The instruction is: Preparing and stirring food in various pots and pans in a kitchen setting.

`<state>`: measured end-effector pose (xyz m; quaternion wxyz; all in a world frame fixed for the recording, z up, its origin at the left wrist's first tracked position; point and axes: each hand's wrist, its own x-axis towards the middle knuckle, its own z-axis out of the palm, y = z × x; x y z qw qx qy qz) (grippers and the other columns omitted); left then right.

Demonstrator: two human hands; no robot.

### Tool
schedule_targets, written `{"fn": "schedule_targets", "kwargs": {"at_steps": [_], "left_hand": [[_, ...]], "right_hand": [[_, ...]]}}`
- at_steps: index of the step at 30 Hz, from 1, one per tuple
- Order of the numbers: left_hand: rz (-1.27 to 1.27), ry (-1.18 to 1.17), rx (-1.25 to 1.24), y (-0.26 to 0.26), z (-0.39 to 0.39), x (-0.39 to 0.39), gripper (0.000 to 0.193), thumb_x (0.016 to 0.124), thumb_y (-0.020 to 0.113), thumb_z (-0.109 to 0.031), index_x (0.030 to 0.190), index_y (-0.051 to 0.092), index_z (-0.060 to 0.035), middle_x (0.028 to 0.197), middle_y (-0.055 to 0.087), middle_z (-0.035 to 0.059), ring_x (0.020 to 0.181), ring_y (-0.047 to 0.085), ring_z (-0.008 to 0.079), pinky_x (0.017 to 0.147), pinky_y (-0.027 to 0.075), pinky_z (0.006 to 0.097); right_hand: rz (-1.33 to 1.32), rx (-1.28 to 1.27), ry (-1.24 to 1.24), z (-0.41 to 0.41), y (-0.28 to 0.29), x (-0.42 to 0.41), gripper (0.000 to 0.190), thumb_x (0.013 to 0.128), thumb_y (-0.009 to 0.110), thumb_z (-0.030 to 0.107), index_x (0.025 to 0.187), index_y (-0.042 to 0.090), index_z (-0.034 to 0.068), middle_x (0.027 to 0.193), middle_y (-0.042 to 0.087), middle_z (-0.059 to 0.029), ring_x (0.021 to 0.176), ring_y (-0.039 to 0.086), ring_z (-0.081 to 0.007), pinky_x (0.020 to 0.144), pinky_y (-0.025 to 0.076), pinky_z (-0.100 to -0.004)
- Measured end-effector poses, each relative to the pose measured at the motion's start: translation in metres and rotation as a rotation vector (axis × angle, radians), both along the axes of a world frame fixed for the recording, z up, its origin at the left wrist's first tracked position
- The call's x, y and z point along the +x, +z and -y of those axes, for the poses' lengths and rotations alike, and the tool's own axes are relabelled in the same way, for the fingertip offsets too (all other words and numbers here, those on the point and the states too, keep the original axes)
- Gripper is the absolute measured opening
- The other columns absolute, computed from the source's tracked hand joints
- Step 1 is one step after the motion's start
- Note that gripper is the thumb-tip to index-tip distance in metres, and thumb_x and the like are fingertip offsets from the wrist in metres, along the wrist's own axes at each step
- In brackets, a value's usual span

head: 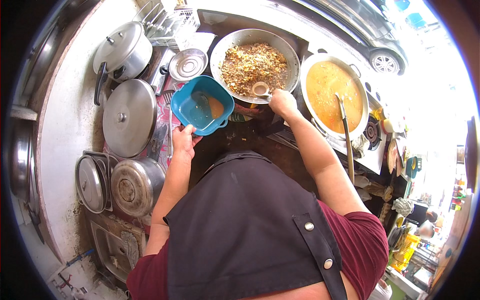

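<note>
My left hand grips the near edge of a blue plastic basin, which is tilted and has a little orange-brown liquid at its right side. In my right hand is the handle of a small ladle or dipper. Its cup holds brownish liquid and rests over the near part of a wide metal pan. Chopped, browned food fills much of that pan. To the right stands a large pot of orange stew, with a long-handled spoon leaning in it.
On the left are a pressure cooker, a large round lid, an upturned pot and a metal sink. A slotted turner lies beside the basin. A gas burner sits right of the stew pot. Behind is a dish rack.
</note>
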<state>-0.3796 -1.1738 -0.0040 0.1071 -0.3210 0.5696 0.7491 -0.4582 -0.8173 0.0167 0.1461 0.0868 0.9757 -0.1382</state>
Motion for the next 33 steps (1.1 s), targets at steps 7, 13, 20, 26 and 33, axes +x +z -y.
{"fn": "schedule_targets", "kwargs": {"at_steps": [7, 13, 20, 26, 33], "left_hand": [[0.021, 0.013, -0.015, 0.001, 0.000, 0.002, 0.032, 0.085, 0.063, -0.008, 0.114, 0.049, -0.0040, 0.104, 0.060, 0.0070, 0.095, 0.065, 0.0206, 0.083, 0.060, 0.0446], [0.021, 0.010, -0.016, 0.001, 0.000, 0.002, 0.034, 0.085, 0.063, -0.008, 0.115, 0.048, -0.0038, 0.105, 0.060, 0.0068, 0.094, 0.065, 0.0205, 0.082, 0.061, 0.0439], [0.023, 0.007, -0.019, 0.003, 0.000, 0.002, 0.036, 0.084, 0.064, -0.009, 0.115, 0.048, -0.0040, 0.105, 0.060, 0.0072, 0.096, 0.065, 0.0211, 0.082, 0.061, 0.0440], [0.019, 0.008, -0.007, 0.001, 0.000, 0.003, 0.033, 0.084, 0.064, -0.009, 0.113, 0.049, -0.0043, 0.105, 0.060, 0.0072, 0.094, 0.064, 0.0206, 0.082, 0.061, 0.0443], [0.016, 0.005, -0.005, 0.000, 0.002, 0.002, 0.027, 0.085, 0.062, -0.009, 0.110, 0.052, -0.0040, 0.102, 0.062, 0.0071, 0.092, 0.064, 0.0199, 0.083, 0.060, 0.0447]], "right_hand": [[0.000, -0.014, -0.006, 0.002, 0.003, 0.000, 0.027, 0.089, 0.054, 0.011, 0.102, 0.075, 0.001, 0.103, 0.074, -0.0242, 0.102, 0.072, -0.0390, 0.091, 0.055, -0.0479], [0.009, -0.003, -0.002, 0.000, 0.000, -0.002, 0.027, 0.089, 0.054, 0.012, 0.103, 0.075, 0.001, 0.103, 0.074, -0.0239, 0.102, 0.072, -0.0388, 0.091, 0.055, -0.0476], [0.009, -0.009, 0.003, 0.000, 0.000, -0.001, 0.027, 0.090, 0.054, 0.012, 0.103, 0.075, 0.001, 0.104, 0.074, -0.0238, 0.103, 0.071, -0.0386, 0.092, 0.055, -0.0474], [-0.015, -0.016, 0.003, -0.001, -0.002, 0.000, 0.027, 0.090, 0.054, 0.012, 0.105, 0.074, 0.002, 0.104, 0.074, -0.0234, 0.103, 0.071, -0.0379, 0.092, 0.055, -0.0471], [-0.075, 0.043, 0.065, -0.010, -0.007, 0.010, 0.023, 0.090, 0.054, 0.013, 0.100, 0.071, 0.001, 0.100, 0.074, -0.0222, 0.099, 0.072, -0.0382, 0.088, 0.056, -0.0473]]}}
